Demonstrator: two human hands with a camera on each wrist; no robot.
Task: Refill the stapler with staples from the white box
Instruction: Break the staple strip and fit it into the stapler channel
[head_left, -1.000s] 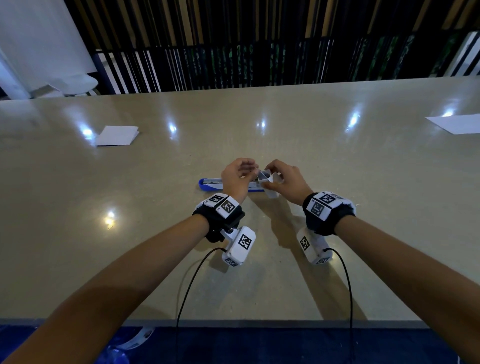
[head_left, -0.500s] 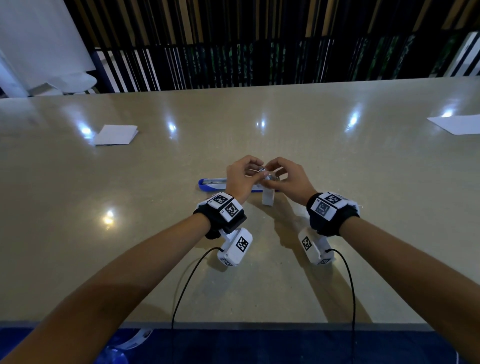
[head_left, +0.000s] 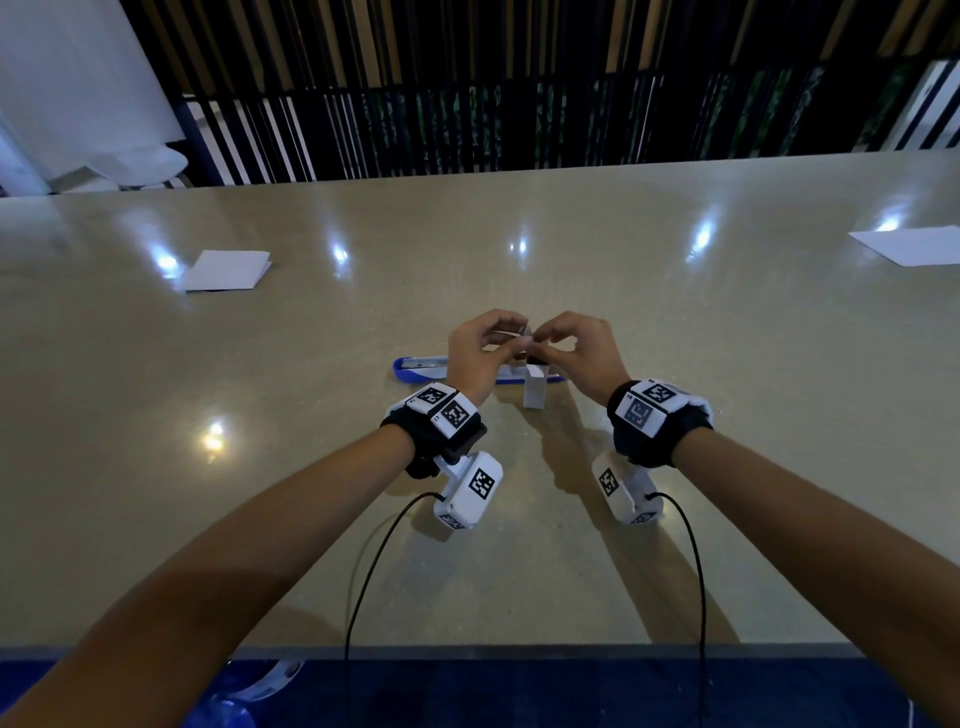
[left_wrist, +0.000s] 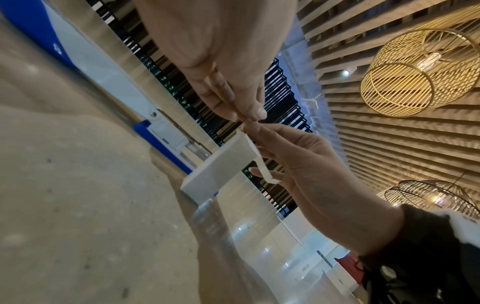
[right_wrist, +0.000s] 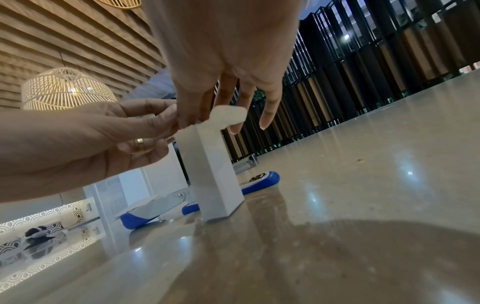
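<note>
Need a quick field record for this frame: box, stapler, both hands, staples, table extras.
white box: stands upright on the table, top flap open
stapler: blue and white, lies opened flat behind the box
left hand: fingertips pinched above the box top
right hand: fingertips pinched against the left's; rest of fingers loose
staples: something small between the fingertips, too small to identify
extras: folded paper far left, sheet far right
</note>
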